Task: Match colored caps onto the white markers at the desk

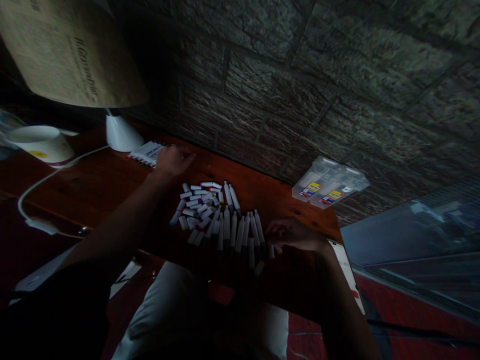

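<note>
Dozens of markers [215,215]: short white barrels with pale caps, a few showing coloured bands; dim light hides finer detail.
Where they lie: middle of the red-brown wooden table [112,185], between the two hands.
Neat row [240,232]: markers side by side, touching, long axes running from the near edge towards the brick wall [300,85], slightly fanned.
Loose heap [197,205]: just left of the row and behind it, barrels pointing every way.
Left hand [173,160]: stretched far out, fingers bent over the end of a flat white marker set [147,152]; whether it grips is unclear.
Right hand [294,234]: palm down at the row's right end, fingers curled onto the last markers; a grasp cannot be made out.
Edges: the table's right corner is just beyond the right hand; the wall closes the far side.
Open room: bare wood left of the heap, crossed by a white cable [48,177].
Nearby: clear plastic cases [330,187] by the wall, lamp [120,132] beside the set.
</note>
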### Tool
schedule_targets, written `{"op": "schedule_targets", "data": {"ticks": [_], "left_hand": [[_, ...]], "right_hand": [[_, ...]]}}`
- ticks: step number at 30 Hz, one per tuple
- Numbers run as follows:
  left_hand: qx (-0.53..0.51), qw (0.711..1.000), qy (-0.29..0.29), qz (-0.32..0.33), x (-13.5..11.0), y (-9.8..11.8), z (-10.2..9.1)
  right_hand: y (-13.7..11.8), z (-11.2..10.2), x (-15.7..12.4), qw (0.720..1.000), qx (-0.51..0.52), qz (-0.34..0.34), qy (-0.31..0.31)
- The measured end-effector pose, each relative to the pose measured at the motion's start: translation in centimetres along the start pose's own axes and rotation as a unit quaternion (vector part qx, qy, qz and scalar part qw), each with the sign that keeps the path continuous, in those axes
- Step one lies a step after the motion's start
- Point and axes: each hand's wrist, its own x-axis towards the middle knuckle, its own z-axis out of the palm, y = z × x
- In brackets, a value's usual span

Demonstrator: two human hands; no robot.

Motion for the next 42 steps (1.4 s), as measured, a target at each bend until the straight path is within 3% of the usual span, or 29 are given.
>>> {"op": "schedule_targets", "data": {"ticks": [7, 13, 15, 18, 22, 25, 29, 33, 37, 42], "left_hand": [[-0.019, 0.999, 0.032, 0.039, 0.3, 0.1, 0.6], [-0.040, 0.995, 0.038, 0.080, 0.4, 0.2, 1.5], [-0.063, 0.992, 0.041, 0.098, 0.3, 0.4, 1.8], [-0.165, 0.978, 0.022, 0.126, 0.0, 1.2, 2.2], [-0.370, 0.911, -0.109, 0.146, -0.9, 3.1, 1.7], [-0.468, 0.842, -0.248, 0.107, -1.9, 4.4, 0.8], [-0.516, 0.751, -0.400, 0.097, -3.2, 5.5, -0.3], [-0.543, 0.672, -0.483, 0.141, -4.3, 6.5, -0.9], [-0.509, 0.647, -0.538, 0.181, -5.0, 7.2, -1.3], [-0.493, 0.665, -0.530, 0.182, -5.1, 7.4, -0.5]], "right_hand": [[-0.2, 1.1, 1.3, 0.988, -0.096, -0.007, 0.123], [-0.8, 3.0, 2.5, 0.956, -0.223, -0.004, 0.191], [-0.6, 2.8, 2.6, 0.957, -0.204, -0.007, 0.207], [-0.1, 1.8, 2.4, 0.964, -0.079, -0.036, 0.249], [-0.2, 1.4, 2.1, 0.933, 0.073, -0.103, 0.338], [-0.9, 2.7, 2.3, 0.907, 0.083, -0.184, 0.369], [-2.4, 4.9, 2.7, 0.865, -0.069, -0.287, 0.406], [-3.9, 6.1, 3.3, 0.803, -0.237, -0.374, 0.399], [-4.2, 6.9, 4.5, 0.762, -0.305, -0.416, 0.392], [-3.4, 7.4, 5.7, 0.768, -0.328, -0.397, 0.382]]}}
